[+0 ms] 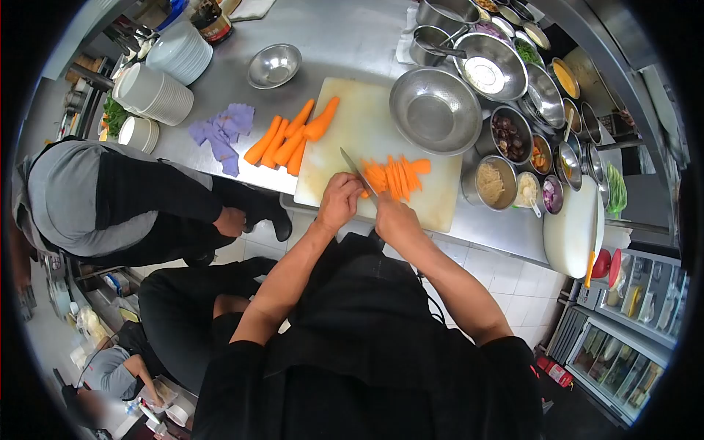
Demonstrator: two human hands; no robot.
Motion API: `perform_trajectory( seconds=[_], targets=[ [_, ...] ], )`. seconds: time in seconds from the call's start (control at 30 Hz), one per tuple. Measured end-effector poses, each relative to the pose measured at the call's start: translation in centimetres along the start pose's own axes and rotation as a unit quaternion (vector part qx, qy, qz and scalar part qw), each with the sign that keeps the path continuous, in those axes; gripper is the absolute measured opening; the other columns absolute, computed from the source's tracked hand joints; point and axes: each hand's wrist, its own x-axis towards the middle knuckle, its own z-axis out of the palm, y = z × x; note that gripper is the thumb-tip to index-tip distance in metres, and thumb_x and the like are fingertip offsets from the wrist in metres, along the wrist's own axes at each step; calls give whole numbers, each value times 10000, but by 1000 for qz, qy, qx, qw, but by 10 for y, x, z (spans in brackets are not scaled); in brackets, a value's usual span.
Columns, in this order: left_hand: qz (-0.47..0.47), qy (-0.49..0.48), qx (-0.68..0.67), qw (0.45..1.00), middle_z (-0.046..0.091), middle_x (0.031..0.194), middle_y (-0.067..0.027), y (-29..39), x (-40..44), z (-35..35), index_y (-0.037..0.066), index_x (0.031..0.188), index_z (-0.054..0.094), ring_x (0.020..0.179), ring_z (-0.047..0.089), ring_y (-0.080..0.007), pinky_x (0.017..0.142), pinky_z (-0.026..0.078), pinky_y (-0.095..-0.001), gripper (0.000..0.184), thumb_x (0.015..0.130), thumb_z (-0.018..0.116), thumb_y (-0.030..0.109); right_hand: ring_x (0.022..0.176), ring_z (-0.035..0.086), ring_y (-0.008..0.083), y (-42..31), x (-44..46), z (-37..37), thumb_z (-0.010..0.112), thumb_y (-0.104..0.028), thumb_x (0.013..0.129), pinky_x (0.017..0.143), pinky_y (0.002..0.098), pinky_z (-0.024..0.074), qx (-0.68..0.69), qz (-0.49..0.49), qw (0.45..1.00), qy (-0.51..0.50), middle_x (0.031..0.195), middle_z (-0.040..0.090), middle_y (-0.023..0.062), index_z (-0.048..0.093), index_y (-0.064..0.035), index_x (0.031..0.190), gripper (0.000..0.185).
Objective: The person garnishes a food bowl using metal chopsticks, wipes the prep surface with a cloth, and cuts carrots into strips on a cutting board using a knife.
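My right hand point(398, 221) grips a kitchen knife point(357, 170), its blade pointing up and to the left across the pale cutting board point(330, 158). Close to the blade's left side, my left hand point(339, 202) has its fingers curled on a piece of carrot point(364, 193), mostly hidden by the fingers. Thin carrot slices point(396, 177) lie spread on the board right of the blade. Several whole peeled carrots point(282, 141) rest at the board's left edge, one point(321, 121) reaching onto it.
A large metal bowl point(434, 110) overlaps the board's upper right. Containers of ingredients, including mushrooms point(511, 139), crowd the right. A purple cloth point(226, 136), small bowl point(274, 66) and stacked white bowls point(155, 94) sit left. Another person point(110, 198) stands close on the left.
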Motion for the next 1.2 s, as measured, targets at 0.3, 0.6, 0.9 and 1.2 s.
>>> perform_trajectory(
  seconds=[0.3,0.6,0.9,1.2],
  targets=[
    [47,-25,14,998,601,835,-79,-7,-1,-11,62,838,666,823,580,-292,773,462,-379,177,734,646,-80,791,671,432,2,6,2,495,7,825,703,517,538,-18,-3,1000,15,864,656,291,529,50,966,152],
    [70,-22,55,996,626,815,-81,-6,2,-9,64,791,659,815,596,-283,754,454,-367,106,760,642,-36,768,658,460,-2,-5,5,556,21,765,701,538,522,-3,-7,1000,12,774,643,305,511,70,953,199],
    [73,-19,43,996,629,845,-79,-4,-1,-10,56,857,682,837,584,-281,792,456,-375,164,770,602,-58,800,674,428,-3,-6,1,489,-1,822,718,522,536,-25,1,999,-23,824,668,274,530,67,1009,202],
    [-70,103,-10,992,688,934,-145,43,51,-25,19,1021,694,829,640,-308,761,524,-367,193,860,590,6,777,677,428,3,-20,-8,520,-2,805,699,518,544,-7,-12,1000,-26,799,663,282,536,84,1065,275]
  ],
)
